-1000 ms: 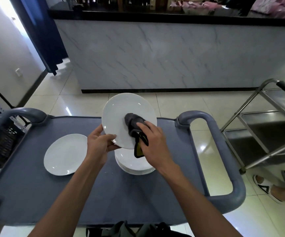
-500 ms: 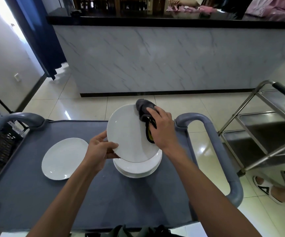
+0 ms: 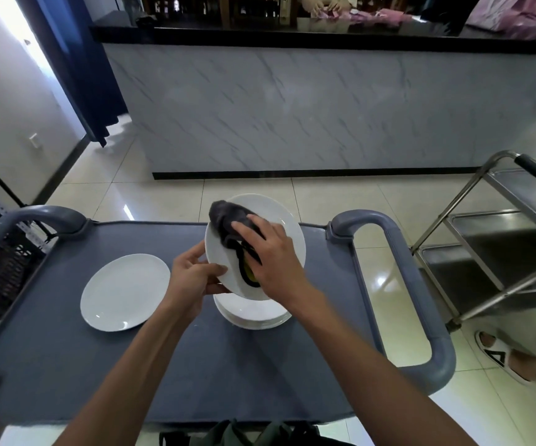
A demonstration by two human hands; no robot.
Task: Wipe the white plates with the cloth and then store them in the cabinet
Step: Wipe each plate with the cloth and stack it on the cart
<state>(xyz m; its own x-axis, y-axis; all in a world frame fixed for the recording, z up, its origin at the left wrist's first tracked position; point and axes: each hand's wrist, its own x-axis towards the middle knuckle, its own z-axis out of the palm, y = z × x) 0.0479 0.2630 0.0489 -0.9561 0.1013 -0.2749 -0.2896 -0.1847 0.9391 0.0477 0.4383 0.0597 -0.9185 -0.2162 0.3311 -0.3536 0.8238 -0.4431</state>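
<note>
One plate (image 3: pixel 279 226) is tilted above the stack (image 3: pixel 254 312); my left hand (image 3: pixel 194 278) pinches its near rim while my right hand (image 3: pixel 271 255) presses the cloth (image 3: pixel 228 217) flat-fingered. I should sweep right to the rim, holding the pinch firm.

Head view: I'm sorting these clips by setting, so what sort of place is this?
Probably a restaurant or bar service area. A long marble-look counter with a black top runs across the tiled floor, white plates sit stacked on a grey service cart, and a stainless steel trolley stands at the right.
</note>
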